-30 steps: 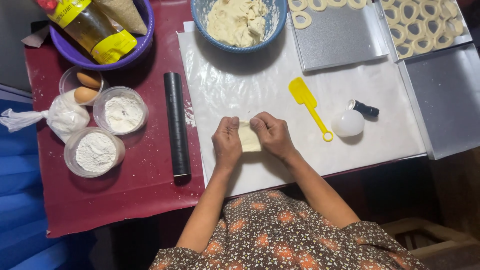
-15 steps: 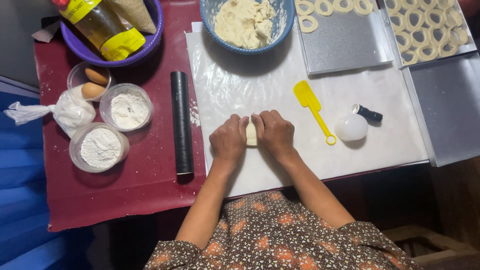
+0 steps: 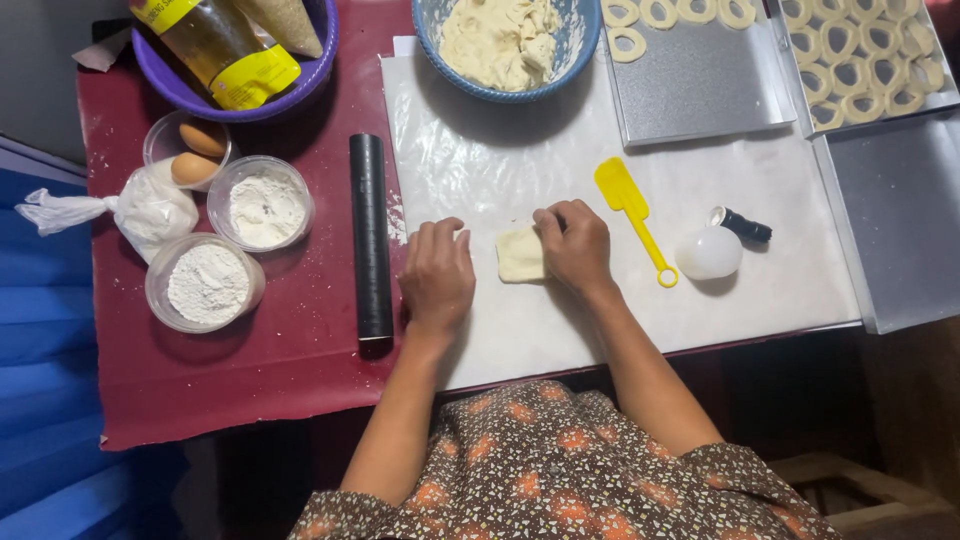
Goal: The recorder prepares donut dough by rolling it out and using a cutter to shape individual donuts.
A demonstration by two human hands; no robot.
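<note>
A small flattened piece of pale dough (image 3: 520, 254) lies on the white plastic sheet (image 3: 500, 170) in front of me. My right hand (image 3: 575, 245) presses on its right side, fingers curled over the edge. To the left of the dough my left hand (image 3: 437, 275) rests palm down on the sheet, a small gap away from it. A black rolling pin (image 3: 370, 238) lies just left of my left hand. A blue bowl of dough (image 3: 505, 40) stands at the far edge of the sheet.
A yellow spatula (image 3: 630, 212) and a white round cutter with a dark handle (image 3: 715, 248) lie right of my right hand. Metal trays (image 3: 700, 85) with ring-shaped dough pieces (image 3: 860, 60) sit at the back right. Flour tubs (image 3: 208, 280), eggs (image 3: 195, 150) and a purple bowl with an oil bottle (image 3: 215, 45) stand on the red cloth, left.
Both hands were together over the dough. My left hand has now slid left off it, leaving the flattened piece showing.
</note>
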